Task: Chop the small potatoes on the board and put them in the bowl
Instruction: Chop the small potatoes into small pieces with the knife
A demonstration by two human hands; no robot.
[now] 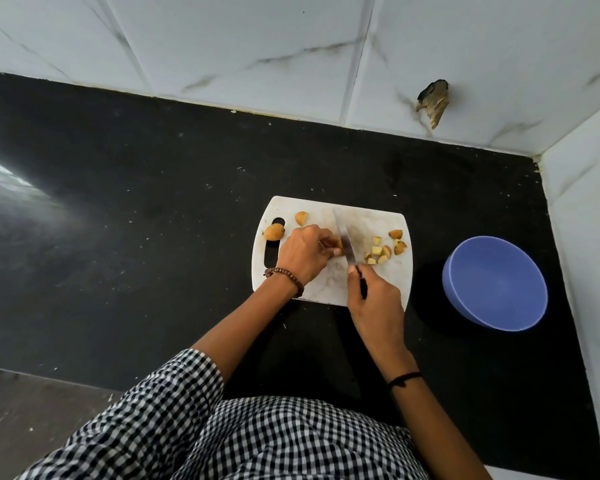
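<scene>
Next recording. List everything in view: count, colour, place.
counter: one, black, under everything
wall: white marbled tiles, behind and right
clump: one, brownish, on the wall; unclear what
board: one, white, mid-counter
bowl: one, blue, right of board, nothing seen inside
whole potato: one, brown, board's left end
loose piece: one, brown, board's far edge
cut pieces: several, yellow-brown, board's right side
knife: one, silver blade, over the board
held potato: one, brown, at the blade
shirt: one, black-white check, bottom
left hand: pinches held potato; beaded bracelet
right hand: grips knife; black wristband
</scene>
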